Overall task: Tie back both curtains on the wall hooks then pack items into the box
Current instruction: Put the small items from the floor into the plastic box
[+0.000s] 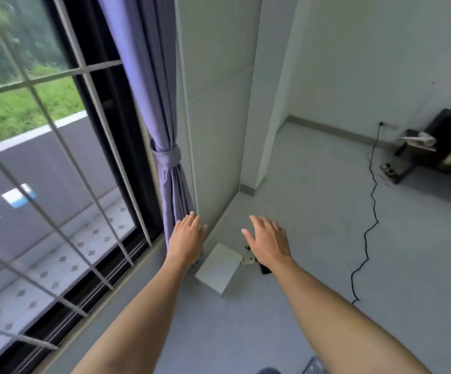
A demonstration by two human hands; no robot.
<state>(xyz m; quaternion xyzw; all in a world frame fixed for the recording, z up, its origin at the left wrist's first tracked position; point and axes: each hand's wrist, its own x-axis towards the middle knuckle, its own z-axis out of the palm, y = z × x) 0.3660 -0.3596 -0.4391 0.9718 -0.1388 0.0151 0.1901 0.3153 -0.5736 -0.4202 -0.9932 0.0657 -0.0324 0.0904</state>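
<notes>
Above the flat white cardboard box [218, 267] on the floor, left hand [187, 240] and right hand [269, 242] hover, fingers spread, holding nothing; the tied purple fabric curtain [165, 155] hangs behind it.

Two bare forearms, sleeveless, left hand [187, 237] and right hand [269, 242] ungloved

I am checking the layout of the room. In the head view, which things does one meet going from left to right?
Barred window → tied purple curtain → left hand → white square box → right hand → black cable → dark low table.
</notes>
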